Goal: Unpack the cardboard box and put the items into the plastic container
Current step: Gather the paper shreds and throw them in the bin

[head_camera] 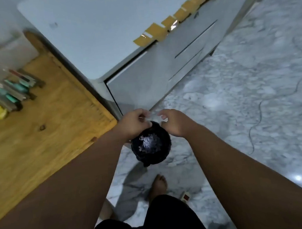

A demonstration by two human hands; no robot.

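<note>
A clear plastic bag bulging with small dark grains hangs in the air above the marble floor. My left hand and my right hand both pinch the bag's clear neck, a short way apart from each other. The full, round part of the bag hangs below my hands. Neither a cardboard box nor a plastic container is in view.
A wooden table lies at the left, with several packaged tools on it. Behind it stands a white cabinet with yellow tape strips along its edge. A thin cable lies on the floor. My bare foot is below the bag.
</note>
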